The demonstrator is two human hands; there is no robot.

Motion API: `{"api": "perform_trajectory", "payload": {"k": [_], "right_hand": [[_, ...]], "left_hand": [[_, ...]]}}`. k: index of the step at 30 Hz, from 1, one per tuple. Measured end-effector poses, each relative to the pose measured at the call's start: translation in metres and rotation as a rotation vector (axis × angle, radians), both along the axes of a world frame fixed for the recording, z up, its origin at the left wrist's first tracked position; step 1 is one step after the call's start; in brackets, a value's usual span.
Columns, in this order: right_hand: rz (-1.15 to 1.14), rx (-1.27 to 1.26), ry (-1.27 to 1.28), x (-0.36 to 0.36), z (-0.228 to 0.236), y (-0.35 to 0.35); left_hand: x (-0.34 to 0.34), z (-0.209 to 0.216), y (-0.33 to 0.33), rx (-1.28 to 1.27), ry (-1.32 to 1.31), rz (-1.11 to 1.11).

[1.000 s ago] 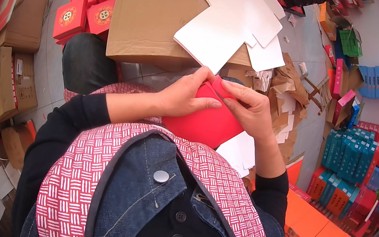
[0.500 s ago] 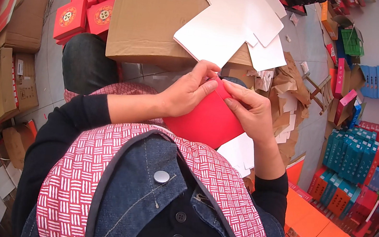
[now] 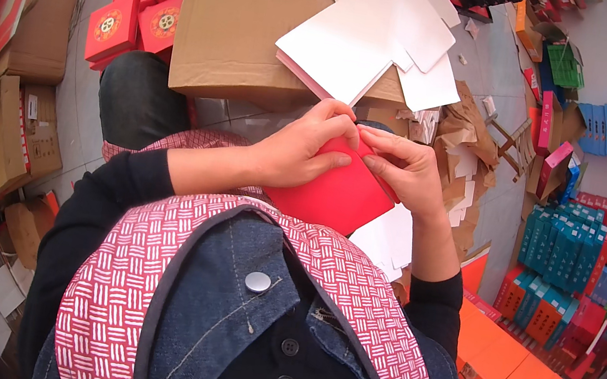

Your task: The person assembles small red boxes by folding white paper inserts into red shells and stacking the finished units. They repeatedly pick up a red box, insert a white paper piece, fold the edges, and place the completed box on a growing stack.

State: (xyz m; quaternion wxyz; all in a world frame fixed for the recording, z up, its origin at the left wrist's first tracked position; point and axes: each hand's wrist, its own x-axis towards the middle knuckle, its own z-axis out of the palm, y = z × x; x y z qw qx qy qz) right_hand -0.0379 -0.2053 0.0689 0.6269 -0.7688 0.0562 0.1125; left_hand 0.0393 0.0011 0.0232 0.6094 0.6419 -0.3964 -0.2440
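A plain red piece, card or a flat box by its look, lies across my lap with one corner pointing away from me. My left hand rests over its upper left side, fingers bent around the far corner and thumb flat on the red face. On the right edge near that same corner, my right hand pinches the red piece between thumb and fingers. White sheets lie fanned in a stack just beyond my hands, on a brown cardboard box.
Red boxes with round emblems are piled at the far left. Open cardboard cartons stand along the left. Crumpled brown paper lies right of the box. Teal boxes and orange boxes are stacked at the right.
My hands have shifted slightly along the far corner of the red piece. My left fingers have curled more, and a gap now shows along the piece's right edge.
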Motion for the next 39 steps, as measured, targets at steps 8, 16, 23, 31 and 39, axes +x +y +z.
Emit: {"api": "perform_trajectory", "payload": {"k": [8,16,23,31,39], "right_hand": [[0.065,-0.044,0.002,0.001,0.002,-0.004],[0.096,-0.147,-0.183,0.000,0.006,0.008],[-0.273,-0.030,-0.118,-0.005,0.004,0.010],[-0.646,0.281,-0.078,-0.084,-0.028,-0.002],[-1.031,0.524,-0.198,-0.086,-0.035,0.046]], "left_hand": [[-0.006,0.000,-0.003,-0.041,0.066,0.084],[-0.005,0.001,-0.001,-0.036,0.064,0.104],[-0.008,0.000,-0.008,0.013,0.038,0.119],[-0.009,0.002,-0.006,0.045,0.105,0.134],[-0.015,0.004,-0.007,0.047,-0.047,0.101]]}}
